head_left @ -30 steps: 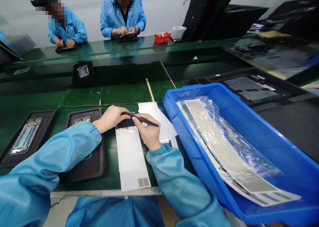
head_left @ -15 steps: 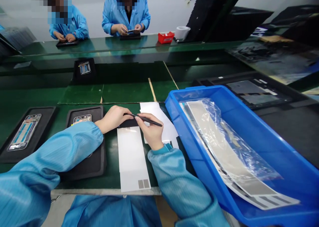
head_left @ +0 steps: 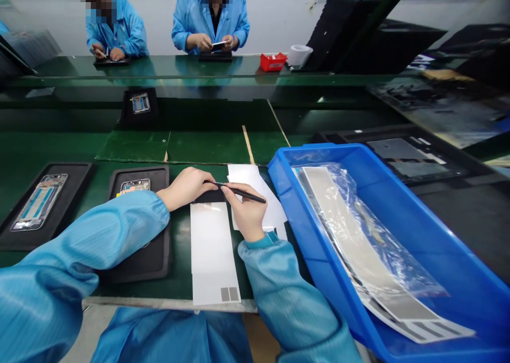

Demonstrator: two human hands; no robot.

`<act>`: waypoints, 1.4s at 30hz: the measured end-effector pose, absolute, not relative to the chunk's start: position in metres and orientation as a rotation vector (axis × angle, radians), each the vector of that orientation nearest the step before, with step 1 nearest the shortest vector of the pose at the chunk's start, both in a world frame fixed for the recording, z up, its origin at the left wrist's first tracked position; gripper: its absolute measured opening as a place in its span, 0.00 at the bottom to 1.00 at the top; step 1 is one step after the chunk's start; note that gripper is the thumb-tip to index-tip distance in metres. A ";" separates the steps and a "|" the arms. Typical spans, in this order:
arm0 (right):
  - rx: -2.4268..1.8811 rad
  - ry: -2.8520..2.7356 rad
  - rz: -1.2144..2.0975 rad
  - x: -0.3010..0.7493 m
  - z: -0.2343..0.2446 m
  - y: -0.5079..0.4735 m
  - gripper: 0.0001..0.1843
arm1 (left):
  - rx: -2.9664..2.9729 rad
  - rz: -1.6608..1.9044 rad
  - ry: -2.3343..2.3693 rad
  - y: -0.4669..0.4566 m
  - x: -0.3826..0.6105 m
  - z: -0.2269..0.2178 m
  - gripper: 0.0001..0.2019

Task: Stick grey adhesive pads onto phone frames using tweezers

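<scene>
My right hand (head_left: 245, 212) pinches black tweezers (head_left: 241, 191), their tip pointing left toward my left hand (head_left: 187, 186). My left hand is curled, its fingertips pressed on a small dark piece at the top of a long white sheet (head_left: 211, 251) that lies on the green mat. What sits under the fingertips is too small to make out. A second white sheet (head_left: 251, 179) lies under my right hand. Under my left forearm a black tray (head_left: 153, 256) holds a phone frame (head_left: 135, 185).
A blue bin (head_left: 398, 235) with long silver strips in clear film stands at the right. Another black tray with a phone frame (head_left: 37, 209) lies at the left. Two persons in blue coats work at the far bench, beside a red box (head_left: 273, 61) and a tape roll (head_left: 298, 56).
Both hands stay together at the top of the white sheet. The view has tilted slightly, shifting everything a little right and down.
</scene>
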State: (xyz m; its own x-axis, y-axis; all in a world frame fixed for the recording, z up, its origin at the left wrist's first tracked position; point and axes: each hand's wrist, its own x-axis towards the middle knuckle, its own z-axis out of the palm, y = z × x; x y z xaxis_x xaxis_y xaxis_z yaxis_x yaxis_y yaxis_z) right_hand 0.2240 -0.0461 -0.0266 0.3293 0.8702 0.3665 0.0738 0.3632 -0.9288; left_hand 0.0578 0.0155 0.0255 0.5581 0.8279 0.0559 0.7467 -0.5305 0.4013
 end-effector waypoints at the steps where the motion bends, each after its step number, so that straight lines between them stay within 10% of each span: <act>1: -1.080 -1.096 0.691 0.224 -0.026 -0.046 0.05 | 2.470 0.326 1.309 0.016 0.058 0.025 0.10; 12: -1.177 -0.937 0.787 0.231 -0.022 -0.038 0.11 | 2.689 0.357 1.504 0.003 0.020 0.069 0.31; 22: -1.272 -0.894 0.807 0.230 -0.020 -0.041 0.12 | 2.569 0.636 1.526 -0.095 -0.151 0.027 0.14; 42: -1.340 -1.345 1.380 0.065 0.039 -0.020 0.12 | 2.144 0.796 1.564 -0.129 -0.130 0.017 0.19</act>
